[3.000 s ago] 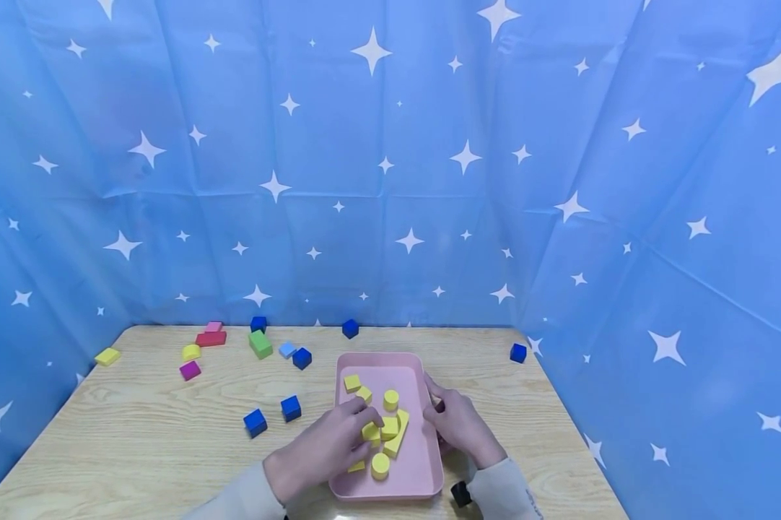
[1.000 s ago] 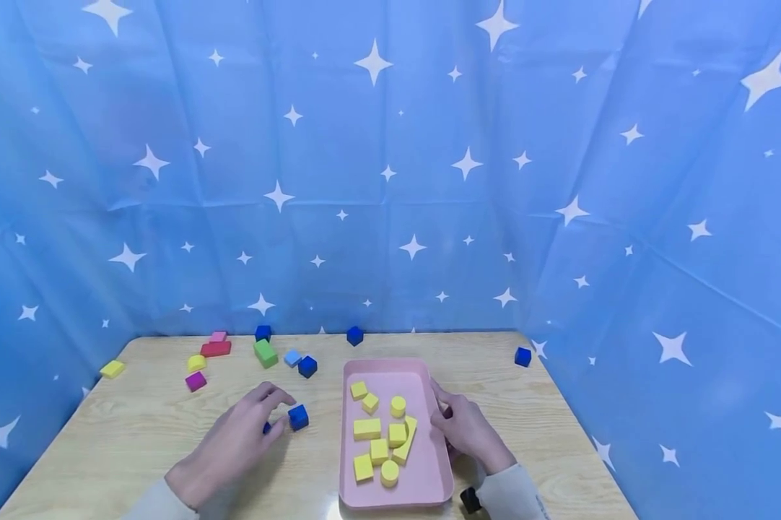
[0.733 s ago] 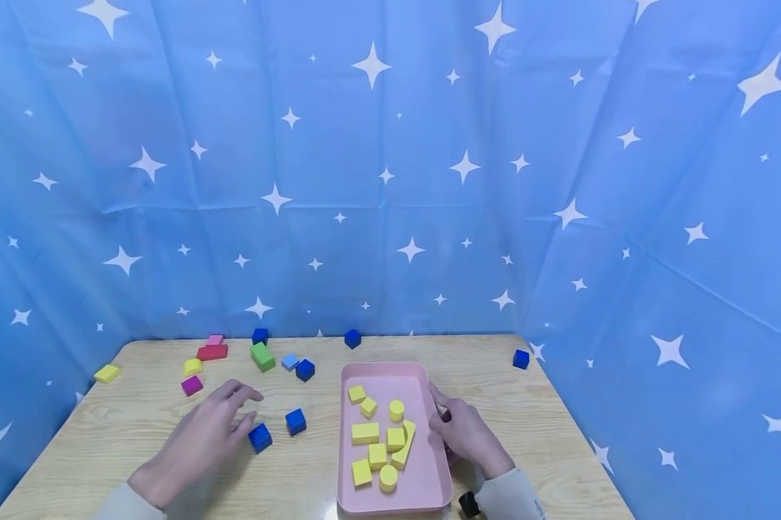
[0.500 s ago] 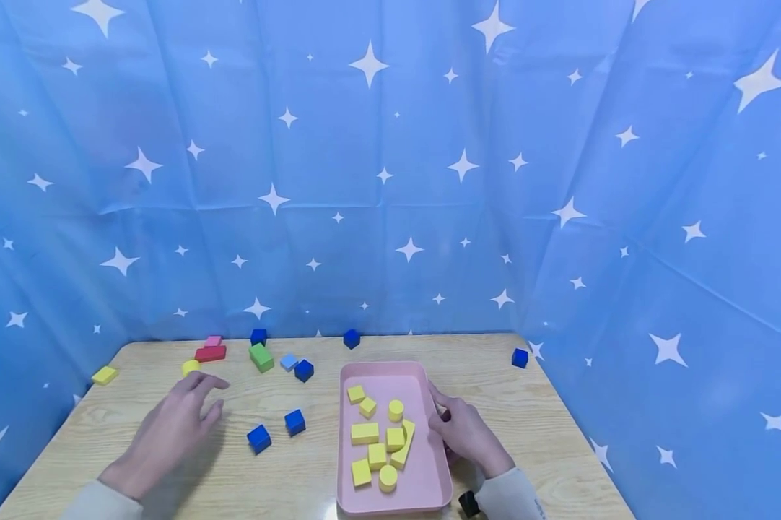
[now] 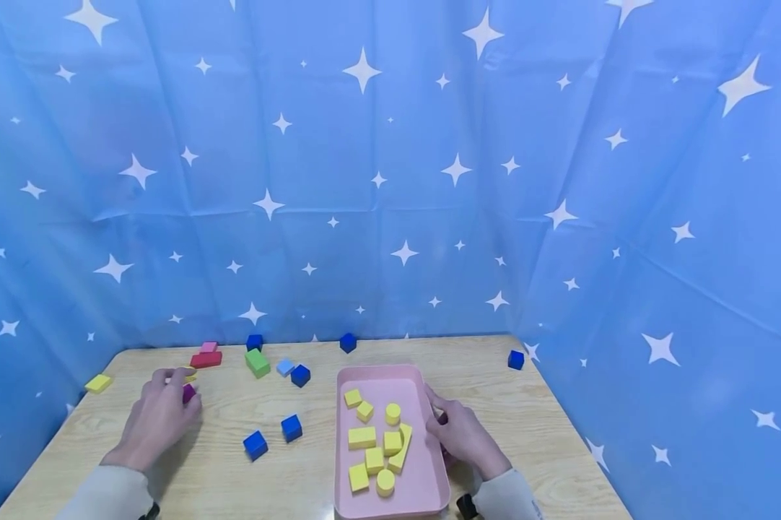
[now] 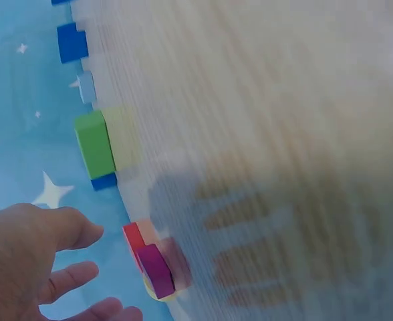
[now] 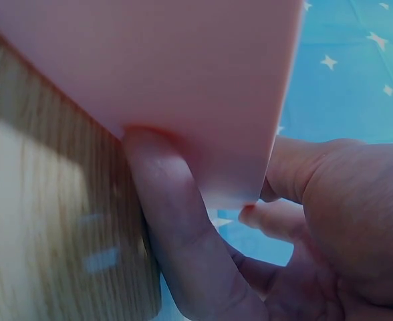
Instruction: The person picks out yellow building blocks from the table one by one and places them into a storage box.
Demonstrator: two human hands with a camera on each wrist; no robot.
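My left hand (image 5: 153,419) reaches over the left part of the table, fingers loosely spread. Its fingertips are right at a yellow half-round block (image 5: 190,375), mostly hidden behind them, and a purple block (image 5: 188,393) shows between fingers and thumb. The left wrist view has the thumb and fingers (image 6: 69,274) apart, with nothing between them. At the right side of a pink tray (image 5: 426,495), my right hand (image 5: 465,437) grips its wall; one finger (image 7: 170,194) presses low on the outside. Several yellow blocks (image 5: 361,438) lie in the tray.
Two blue cubes (image 5: 255,445) sit between the left hand and tray. Farther back are a red block (image 5: 206,360), pink block (image 5: 208,347), green block (image 5: 257,362) and light blue block (image 5: 285,367). A yellow block (image 5: 98,383) lies far left, a blue cube (image 5: 516,360) far right.
My left hand has left the tray, passed over the two blue cubes and moved left to the purple and yellow half-round blocks. The right hand stays at the tray.
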